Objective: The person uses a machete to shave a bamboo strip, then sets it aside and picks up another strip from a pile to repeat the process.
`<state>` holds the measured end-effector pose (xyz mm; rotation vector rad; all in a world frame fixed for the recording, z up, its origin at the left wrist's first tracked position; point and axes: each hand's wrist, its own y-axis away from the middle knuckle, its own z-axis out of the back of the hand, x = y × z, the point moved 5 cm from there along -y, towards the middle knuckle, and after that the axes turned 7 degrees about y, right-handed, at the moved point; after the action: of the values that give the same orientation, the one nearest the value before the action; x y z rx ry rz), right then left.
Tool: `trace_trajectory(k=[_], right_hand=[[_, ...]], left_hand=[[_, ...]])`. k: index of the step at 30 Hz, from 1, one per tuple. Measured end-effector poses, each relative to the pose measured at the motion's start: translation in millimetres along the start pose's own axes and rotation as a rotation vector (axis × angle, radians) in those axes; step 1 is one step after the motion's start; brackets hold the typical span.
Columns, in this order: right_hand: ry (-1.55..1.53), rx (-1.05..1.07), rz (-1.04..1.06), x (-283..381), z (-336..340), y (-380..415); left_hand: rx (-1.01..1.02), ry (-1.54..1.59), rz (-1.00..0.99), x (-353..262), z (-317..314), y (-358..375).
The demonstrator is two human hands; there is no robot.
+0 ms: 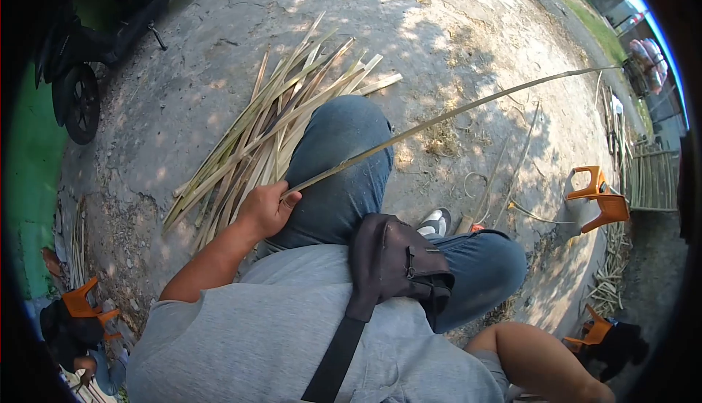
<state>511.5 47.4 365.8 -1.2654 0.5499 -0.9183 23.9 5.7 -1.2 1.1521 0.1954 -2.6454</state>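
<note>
My left hand [269, 208] is closed around one end of a long bamboo strip [431, 123], just beside my left knee. From the fist the strip runs over the knee and out to the far right, bending slightly. Beyond that knee, a loose pile of split bamboo strips [245, 147] lies on the ground. On the right, only my right forearm shows at the lower edge; the hand itself is outside the picture. A dark sling bag [391, 260] rests across my lap.
An orange plastic stool [601, 200] is on the right, near thin strips on the ground. More bamboo [608, 282] lies past it. A parked motorbike [80, 81] stands at upper left. At lower left, a person sits by another orange stool [86, 304].
</note>
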Motion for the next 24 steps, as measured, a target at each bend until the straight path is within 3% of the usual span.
trace_trajectory(k=[2, 5, 8, 10, 13, 15, 16, 21, 24], right_hand=[[-0.023, -0.126, -0.061, -14.3, 43.6, 19.6], [-0.262, -0.462, -0.451, -65.6, 103.0, 61.0], [-0.194, -0.522, -0.681, -165.9, 81.7, 92.8], [0.16, -0.647, -0.913, -215.9, 56.9, 124.8], [0.269, -0.37, -1.361, -269.6, 24.2, 185.1], [0.665, -0.064, -1.29, -284.5, -9.7, 214.6], [0.678, 0.059, -1.326, -288.3, -24.6, 226.5], [0.978, 0.658, -1.065, -290.7, -72.1, 229.3], [0.889, 0.657, -1.067, -292.4, -79.5, 229.0]], left_hand=[[-0.016, -0.001, -0.011, 0.4, 1.1, 1.0], [-0.008, -0.006, 0.008, 1.5, 1.9, 3.1], [0.002, -0.018, 0.012, 1.1, 2.0, 2.9], [0.004, -0.027, 0.021, 1.3, 1.7, 4.4], [-0.005, -0.046, 0.015, 3.3, -1.2, 5.3], [-0.013, -0.068, -0.007, 3.6, -3.4, 4.4], [-0.031, -0.083, -0.036, 6.7, -4.8, 4.5], [-0.022, -0.101, -0.038, 4.7, -8.2, 2.3], [-0.018, -0.123, -0.028, 6.0, -8.4, 1.9]])
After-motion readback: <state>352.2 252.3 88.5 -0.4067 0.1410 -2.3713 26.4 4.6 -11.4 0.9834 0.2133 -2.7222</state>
